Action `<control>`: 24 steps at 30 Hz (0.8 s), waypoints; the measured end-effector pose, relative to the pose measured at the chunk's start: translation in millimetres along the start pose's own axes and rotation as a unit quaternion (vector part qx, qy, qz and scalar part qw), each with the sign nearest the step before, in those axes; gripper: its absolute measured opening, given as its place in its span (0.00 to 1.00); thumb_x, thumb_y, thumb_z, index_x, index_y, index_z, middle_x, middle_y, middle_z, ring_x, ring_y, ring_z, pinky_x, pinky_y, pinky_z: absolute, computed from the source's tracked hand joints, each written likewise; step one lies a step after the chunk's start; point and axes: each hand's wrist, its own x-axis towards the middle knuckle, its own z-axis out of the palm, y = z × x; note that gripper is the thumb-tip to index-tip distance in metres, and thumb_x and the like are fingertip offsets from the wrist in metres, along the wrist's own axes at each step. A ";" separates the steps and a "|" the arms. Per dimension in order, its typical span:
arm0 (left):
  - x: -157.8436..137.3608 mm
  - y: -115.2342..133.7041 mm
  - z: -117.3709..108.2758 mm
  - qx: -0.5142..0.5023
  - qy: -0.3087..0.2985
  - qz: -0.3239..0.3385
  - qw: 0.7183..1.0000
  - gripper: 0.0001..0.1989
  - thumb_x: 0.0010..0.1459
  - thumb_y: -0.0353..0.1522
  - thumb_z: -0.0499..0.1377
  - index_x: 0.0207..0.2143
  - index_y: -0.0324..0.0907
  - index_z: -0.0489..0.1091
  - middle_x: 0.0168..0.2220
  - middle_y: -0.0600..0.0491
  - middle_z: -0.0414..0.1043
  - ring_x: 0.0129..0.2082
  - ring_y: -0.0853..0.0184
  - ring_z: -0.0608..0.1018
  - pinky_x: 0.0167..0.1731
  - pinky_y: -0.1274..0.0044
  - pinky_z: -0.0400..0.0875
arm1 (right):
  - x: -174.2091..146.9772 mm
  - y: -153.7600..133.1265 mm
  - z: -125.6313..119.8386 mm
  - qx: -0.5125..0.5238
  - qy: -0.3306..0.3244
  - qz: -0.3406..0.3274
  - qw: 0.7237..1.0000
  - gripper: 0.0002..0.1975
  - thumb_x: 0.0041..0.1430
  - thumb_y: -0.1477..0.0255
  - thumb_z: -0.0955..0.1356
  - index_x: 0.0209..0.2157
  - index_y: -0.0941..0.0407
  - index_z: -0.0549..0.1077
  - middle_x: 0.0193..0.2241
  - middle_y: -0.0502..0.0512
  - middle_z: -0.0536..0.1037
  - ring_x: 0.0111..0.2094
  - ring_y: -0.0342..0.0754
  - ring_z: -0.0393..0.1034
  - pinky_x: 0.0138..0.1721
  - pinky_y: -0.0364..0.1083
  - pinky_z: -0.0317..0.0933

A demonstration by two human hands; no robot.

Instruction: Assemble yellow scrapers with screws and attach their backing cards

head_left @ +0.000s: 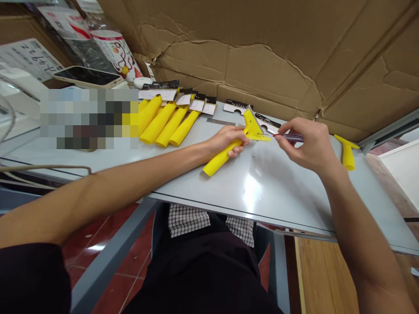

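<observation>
My left hand [229,141] is closed around the neck of a yellow scraper [220,160], its wide head tilted up and to the right over the table. In my right hand [306,144] is a screwdriver [293,138], pinched by its handle. The screwdriver's thin shaft reaches left to the scraper's head, near a small screw there. A small metal nut or screw [254,156] lies on the table just below. Behind the head sit black-and-white header cards [266,123], and a flat metal blade [220,122] lies behind my left hand.
Several carded yellow scrapers [179,126] lie in a row at the left back. Another yellow scraper [348,156] is at the right end of the table [209,192]. A phone [88,76] and plastic bottles [113,48] stand at the far left. A cardboard wall [262,56] closes off the back.
</observation>
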 end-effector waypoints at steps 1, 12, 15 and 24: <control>0.1 -0.3 -0.2 -0.004 0.001 0.001 1.000 0.10 0.47 0.25 0.67 0.30 0.39 0.68 0.24 0.55 0.69 0.14 0.77 0.64 0.10 0.84 0.56 | -0.2 0.1 -0.2 0.007 -0.008 -0.006 1.000 0.01 0.64 0.70 0.72 0.37 0.49 0.79 0.40 0.56 0.84 0.31 0.52 0.79 0.33 0.53 0.74; 1.1 -0.6 -1.4 0.003 0.000 0.013 1.000 0.09 0.46 0.25 0.67 0.30 0.37 0.70 0.25 0.55 0.70 0.14 0.77 0.65 0.10 0.83 0.55 | -1.9 8.7 3.0 -0.027 -0.003 0.009 1.000 0.05 0.69 0.66 0.70 0.37 0.47 0.78 0.25 0.49 0.82 0.25 0.51 0.77 0.32 0.51 0.69; 0.5 -1.2 -1.3 0.001 -0.002 0.011 1.000 0.09 0.47 0.25 0.67 0.31 0.37 0.70 0.26 0.54 0.70 0.14 0.78 0.65 0.10 0.83 0.56 | -1.7 9.0 2.7 -0.024 -0.019 0.000 1.000 0.02 0.64 0.68 0.72 0.36 0.49 0.77 0.28 0.49 0.83 0.26 0.50 0.76 0.31 0.50 0.68; 2.6 -1.6 -3.2 -0.007 0.004 0.013 1.000 0.08 0.47 0.25 0.66 0.29 0.37 0.69 0.25 0.55 0.69 0.14 0.78 0.65 0.10 0.84 0.55 | -1.4 5.5 0.6 -0.008 -0.034 -0.024 0.999 0.05 0.61 0.75 0.71 0.37 0.49 0.78 0.38 0.53 0.83 0.32 0.51 0.77 0.35 0.52 0.71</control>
